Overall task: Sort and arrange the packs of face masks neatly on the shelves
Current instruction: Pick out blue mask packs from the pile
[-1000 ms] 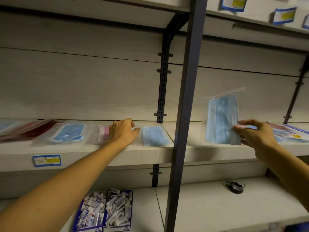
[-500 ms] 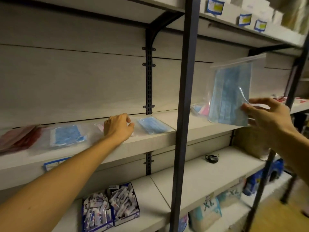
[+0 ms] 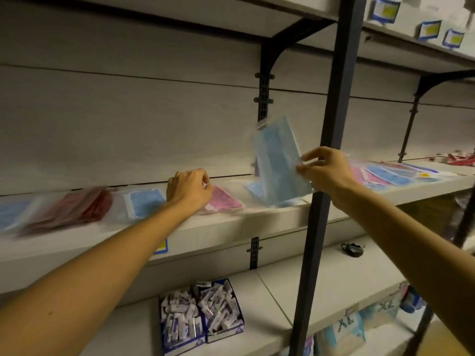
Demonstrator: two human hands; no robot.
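Two bare forearms reach in from the bottom corners. The left hand (image 3: 189,188) and right hand (image 3: 325,170) wear no visible sleeves, gloves or jewellery.

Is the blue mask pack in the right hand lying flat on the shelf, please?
No. The blue mask pack stands tilted, pinched by the right hand above the shelf.

A single head-worn view looks forward and slightly down at a shelving unit from arm's reach, facing its back panel. The middle shelf (image 3: 231,227) crosses mid-frame, a dark upright post (image 3: 331,150) stands close in front; left edge seems motion-blurred.
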